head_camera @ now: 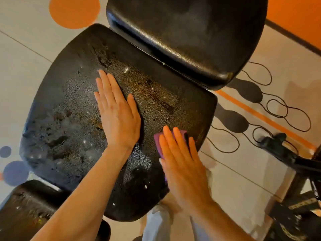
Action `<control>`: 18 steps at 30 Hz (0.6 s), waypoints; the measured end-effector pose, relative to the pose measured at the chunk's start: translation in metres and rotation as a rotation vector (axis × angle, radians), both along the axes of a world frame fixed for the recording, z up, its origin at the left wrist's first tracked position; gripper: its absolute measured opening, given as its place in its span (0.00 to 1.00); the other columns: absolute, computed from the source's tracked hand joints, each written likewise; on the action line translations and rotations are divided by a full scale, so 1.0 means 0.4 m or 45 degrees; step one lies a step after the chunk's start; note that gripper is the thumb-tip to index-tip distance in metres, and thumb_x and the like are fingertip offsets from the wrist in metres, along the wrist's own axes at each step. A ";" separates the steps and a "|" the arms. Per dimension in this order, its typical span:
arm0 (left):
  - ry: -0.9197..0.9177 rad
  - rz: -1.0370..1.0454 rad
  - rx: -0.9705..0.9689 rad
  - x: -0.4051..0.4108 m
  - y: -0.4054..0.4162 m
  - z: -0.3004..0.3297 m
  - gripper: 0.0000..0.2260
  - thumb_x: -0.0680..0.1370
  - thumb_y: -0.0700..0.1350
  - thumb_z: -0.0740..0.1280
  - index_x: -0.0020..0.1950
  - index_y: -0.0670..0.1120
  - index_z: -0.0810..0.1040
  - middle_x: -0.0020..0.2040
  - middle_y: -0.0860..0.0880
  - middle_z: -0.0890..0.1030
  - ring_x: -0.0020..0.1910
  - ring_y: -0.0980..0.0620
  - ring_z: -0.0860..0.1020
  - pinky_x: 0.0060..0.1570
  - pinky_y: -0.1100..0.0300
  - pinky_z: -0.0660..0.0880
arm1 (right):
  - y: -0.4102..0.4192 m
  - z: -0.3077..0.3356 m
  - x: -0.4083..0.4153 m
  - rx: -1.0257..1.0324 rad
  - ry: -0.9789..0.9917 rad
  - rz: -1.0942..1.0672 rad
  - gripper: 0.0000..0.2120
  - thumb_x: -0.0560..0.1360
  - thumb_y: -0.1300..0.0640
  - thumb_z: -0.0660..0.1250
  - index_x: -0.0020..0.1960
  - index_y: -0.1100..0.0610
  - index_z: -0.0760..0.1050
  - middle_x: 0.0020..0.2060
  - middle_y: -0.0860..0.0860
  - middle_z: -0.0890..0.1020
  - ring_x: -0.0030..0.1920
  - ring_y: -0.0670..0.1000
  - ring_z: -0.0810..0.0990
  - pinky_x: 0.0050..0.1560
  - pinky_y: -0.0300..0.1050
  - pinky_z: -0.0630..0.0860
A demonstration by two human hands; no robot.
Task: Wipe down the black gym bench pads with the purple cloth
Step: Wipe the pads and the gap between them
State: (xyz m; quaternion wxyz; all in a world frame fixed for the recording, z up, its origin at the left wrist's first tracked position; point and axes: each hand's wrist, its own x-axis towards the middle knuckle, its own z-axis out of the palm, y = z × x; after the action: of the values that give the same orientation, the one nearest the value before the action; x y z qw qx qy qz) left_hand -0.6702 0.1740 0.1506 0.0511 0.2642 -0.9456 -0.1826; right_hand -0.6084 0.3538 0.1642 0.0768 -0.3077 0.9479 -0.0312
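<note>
The big black seat pad (73, 108) fills most of what I see, its pebbled surface streaked with wet patches and white flecks. Beyond it the glossy back pad (187, 32) tilts up, and a smaller pad (29, 207) sits at lower left. The floor (234, 171) is pale with orange dots and looping black cords (278, 108). My left hand (118, 117) lies flat on the seat pad, grip spread, holding nothing. My right hand (182, 162) presses palm-down near the pad's right edge, fingers extended, pinning the purple cloth (160, 141) against the pad beneath them.
</note>
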 end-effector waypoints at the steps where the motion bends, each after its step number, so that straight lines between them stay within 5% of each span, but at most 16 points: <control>1: -0.006 -0.010 -0.007 0.001 0.000 -0.001 0.27 0.84 0.50 0.47 0.79 0.38 0.45 0.80 0.40 0.44 0.79 0.42 0.44 0.78 0.48 0.43 | -0.010 -0.005 -0.069 0.027 0.049 -0.050 0.27 0.79 0.51 0.54 0.76 0.59 0.56 0.76 0.56 0.57 0.76 0.58 0.55 0.74 0.54 0.48; 5: 0.002 -0.004 -0.040 0.003 0.003 -0.009 0.27 0.84 0.50 0.46 0.79 0.37 0.45 0.80 0.39 0.45 0.79 0.42 0.44 0.78 0.48 0.43 | -0.097 0.003 -0.285 -0.160 0.146 -0.621 0.26 0.81 0.55 0.57 0.76 0.63 0.57 0.74 0.58 0.64 0.74 0.58 0.62 0.74 0.54 0.60; 7: 0.008 -0.002 -0.030 0.005 0.004 -0.009 0.27 0.84 0.50 0.46 0.79 0.38 0.45 0.80 0.39 0.44 0.79 0.42 0.44 0.78 0.49 0.43 | -0.100 -0.006 -0.179 -0.137 0.166 -0.521 0.27 0.81 0.54 0.58 0.76 0.63 0.57 0.73 0.58 0.64 0.74 0.58 0.63 0.74 0.52 0.62; 10: 0.051 -0.020 0.070 0.006 -0.001 0.007 0.27 0.84 0.49 0.49 0.79 0.39 0.45 0.80 0.41 0.44 0.79 0.44 0.43 0.78 0.51 0.41 | -0.043 -0.004 0.016 -0.013 0.085 -0.074 0.26 0.82 0.53 0.52 0.77 0.61 0.53 0.76 0.57 0.55 0.77 0.57 0.55 0.77 0.50 0.49; 12: 0.088 -0.066 0.128 0.022 -0.011 0.025 0.26 0.84 0.48 0.51 0.79 0.40 0.47 0.80 0.43 0.44 0.79 0.45 0.43 0.77 0.53 0.39 | -0.021 -0.028 -0.045 -0.023 0.120 0.059 0.24 0.83 0.55 0.51 0.76 0.61 0.56 0.75 0.58 0.58 0.76 0.58 0.57 0.77 0.52 0.50; 16: 0.113 -0.061 0.073 0.117 -0.065 0.043 0.26 0.84 0.48 0.53 0.80 0.43 0.50 0.80 0.45 0.46 0.80 0.46 0.44 0.77 0.54 0.39 | -0.126 -0.001 -0.279 -0.223 0.133 -0.484 0.24 0.81 0.55 0.53 0.73 0.64 0.61 0.72 0.62 0.66 0.73 0.61 0.63 0.72 0.60 0.63; 18: 0.111 0.007 0.110 0.178 -0.093 0.042 0.25 0.84 0.48 0.54 0.79 0.44 0.51 0.81 0.45 0.47 0.80 0.46 0.44 0.77 0.51 0.40 | -0.145 0.006 -0.215 -0.205 0.181 -0.509 0.26 0.80 0.52 0.54 0.74 0.63 0.58 0.73 0.61 0.65 0.74 0.61 0.62 0.72 0.59 0.63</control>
State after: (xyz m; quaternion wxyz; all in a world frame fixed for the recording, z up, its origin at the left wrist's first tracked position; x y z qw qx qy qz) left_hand -0.5988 0.1367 0.1674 0.0812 0.2606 -0.9331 -0.2343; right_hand -0.6944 0.2957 0.1667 -0.0227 -0.1203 0.9875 -0.0994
